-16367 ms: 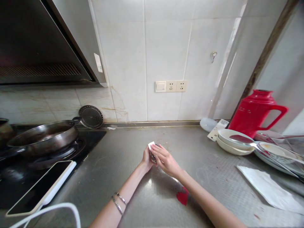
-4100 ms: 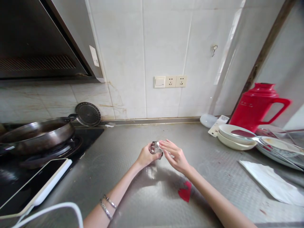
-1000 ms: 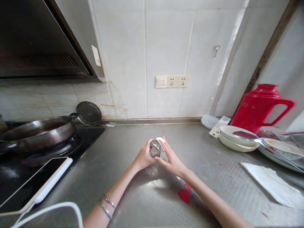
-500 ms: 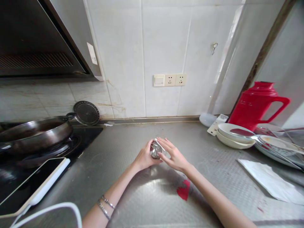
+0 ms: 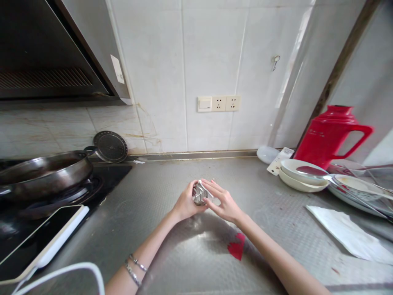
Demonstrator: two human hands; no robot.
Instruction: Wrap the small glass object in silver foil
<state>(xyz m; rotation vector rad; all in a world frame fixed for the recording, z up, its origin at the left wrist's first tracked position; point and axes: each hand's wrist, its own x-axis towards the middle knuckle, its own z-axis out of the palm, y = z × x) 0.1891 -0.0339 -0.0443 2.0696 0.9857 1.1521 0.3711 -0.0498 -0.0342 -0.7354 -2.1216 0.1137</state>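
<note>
left hand [image 5: 185, 203]: fingers curled around foil lump [image 5: 199, 194] | right hand [image 5: 223, 201]: fingers spread, tips touching lump at its 3 o'clock | lump held above worktop [image 5: 159, 192], centre

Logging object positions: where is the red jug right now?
The red jug stands at the far right of the counter by the wall, just behind the stacked white bowls.
</note>
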